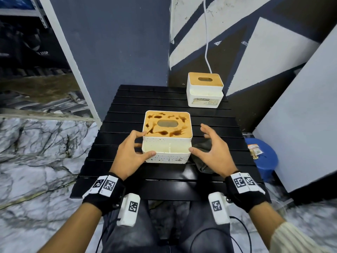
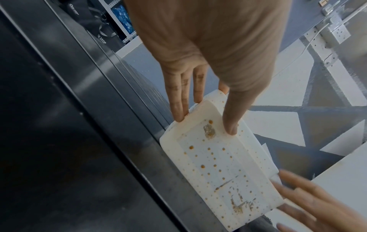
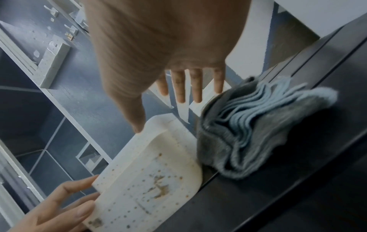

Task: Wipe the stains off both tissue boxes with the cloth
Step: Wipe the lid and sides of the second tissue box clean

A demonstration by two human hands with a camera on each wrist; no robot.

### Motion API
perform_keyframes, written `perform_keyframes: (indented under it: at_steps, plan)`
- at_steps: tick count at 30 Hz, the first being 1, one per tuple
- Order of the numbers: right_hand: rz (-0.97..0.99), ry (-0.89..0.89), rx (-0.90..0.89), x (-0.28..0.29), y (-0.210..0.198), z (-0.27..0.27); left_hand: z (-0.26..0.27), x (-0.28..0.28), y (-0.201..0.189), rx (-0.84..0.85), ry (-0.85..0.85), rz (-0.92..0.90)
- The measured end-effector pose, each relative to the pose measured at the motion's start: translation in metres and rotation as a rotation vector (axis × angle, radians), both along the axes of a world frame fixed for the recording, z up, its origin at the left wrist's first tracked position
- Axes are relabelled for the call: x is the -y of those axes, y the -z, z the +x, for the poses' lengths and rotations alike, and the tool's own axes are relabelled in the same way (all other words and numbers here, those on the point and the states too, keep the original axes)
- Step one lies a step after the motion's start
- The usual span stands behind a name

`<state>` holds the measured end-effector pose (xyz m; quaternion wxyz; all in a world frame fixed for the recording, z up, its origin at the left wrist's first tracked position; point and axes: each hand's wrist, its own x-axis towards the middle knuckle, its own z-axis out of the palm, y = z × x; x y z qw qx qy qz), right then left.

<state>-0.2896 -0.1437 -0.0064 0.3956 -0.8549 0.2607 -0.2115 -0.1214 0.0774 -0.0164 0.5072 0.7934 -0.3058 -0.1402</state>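
— What am I wearing on the wrists?

— I see black wrist wraps (image 1: 104,196) carrying white plates with square black-and-white markers, and a white camera block (image 1: 129,209) under each wrist, thin black cables trailing off. My right sleeve (image 1: 291,238) is cream ribbed knit; grey trousers (image 1: 182,229) below.

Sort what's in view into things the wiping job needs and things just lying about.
For the job:
- stained tissue box, held at its left side by the left hand
- far tissue box
- grey cloth, on the table under the open right hand

Lying about:
- blue stool with a packet
- white cable
- black table
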Motion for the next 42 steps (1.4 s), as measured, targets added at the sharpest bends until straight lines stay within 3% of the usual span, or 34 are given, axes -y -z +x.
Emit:
perform_keyframes:
  at_steps: [4, 6, 13, 15, 19, 22, 27, 42]
  plan:
    - [-0.243, -0.049, -0.595, 0.016, 0.014, -0.010, 0.000, 0.000, 0.001, -0.005, 0.006, -0.019]
    - [-0.260, -0.084, -0.704, 0.016, 0.025, -0.013, 0.001, 0.000, 0.002, -0.018, 0.005, -0.026]
    - [-0.437, -0.057, -0.583, 0.021, 0.032, -0.008, 0.004, 0.000, 0.000, -0.041, 0.008, -0.077]
    - [-0.344, -0.015, -0.523, 0.033, 0.023, -0.004, 0.012, 0.004, -0.003, -0.050, -0.026, -0.095]
    - [0.010, 0.196, -0.234, 0.050, -0.024, 0.005, 0.036, 0.029, -0.021, -0.017, -0.114, -0.057]
    - [0.034, 0.147, -0.081, 0.043, -0.057, 0.018, 0.051, 0.056, -0.034, -0.043, -0.148, 0.003]
    - [-0.364, -0.101, -0.222, 0.002, -0.046, 0.041, 0.053, 0.081, -0.034, -0.146, -0.156, 0.071]
    - [-0.447, -0.060, -0.361, -0.005, -0.042, 0.070, 0.048, 0.086, -0.027, -0.172, -0.198, 0.060]
